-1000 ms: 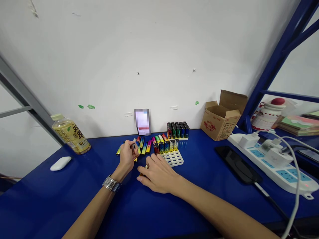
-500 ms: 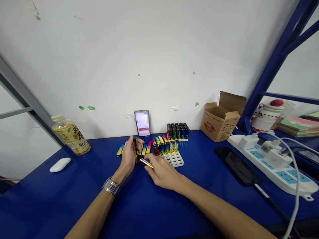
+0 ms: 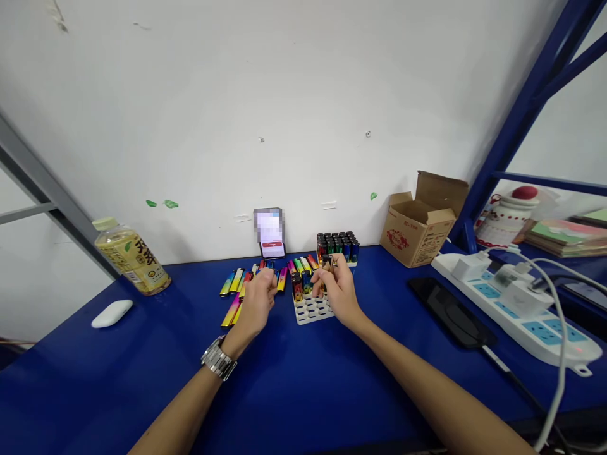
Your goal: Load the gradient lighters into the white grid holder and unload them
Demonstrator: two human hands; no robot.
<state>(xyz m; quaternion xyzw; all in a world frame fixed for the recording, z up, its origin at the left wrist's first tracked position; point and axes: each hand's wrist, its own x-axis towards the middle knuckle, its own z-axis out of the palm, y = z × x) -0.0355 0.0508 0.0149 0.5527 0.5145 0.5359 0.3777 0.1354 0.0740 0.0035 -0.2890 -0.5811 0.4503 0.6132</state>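
My right hand (image 3: 339, 287) is at the white perforated tray (image 3: 310, 311), its fingers closed around a dark-topped lighter (image 3: 326, 260) over the back right part of the tray. Red and blue lighters (image 3: 296, 287) stand upright in the back holes, and the front holes show bare. My left hand (image 3: 260, 297) is curled shut to the left of the tray; what it may hold is hidden behind its fingers. Loose bright lighters (image 3: 232, 309) lie flat beside and behind that hand, some of them covered by it.
A full block of upright lighters (image 3: 351, 251) stands behind the tray. A phone (image 3: 272, 246) leans on the wall. To the right are an open cardboard box (image 3: 410, 243), a black phone (image 3: 450, 309) and a power strip (image 3: 531, 322). A bottle (image 3: 135, 259) and white case (image 3: 112, 313) sit left.
My right hand has moved right and up from beside my left hand to the tray. My left hand has shifted slightly right and lower, uncovering more loose lighters.
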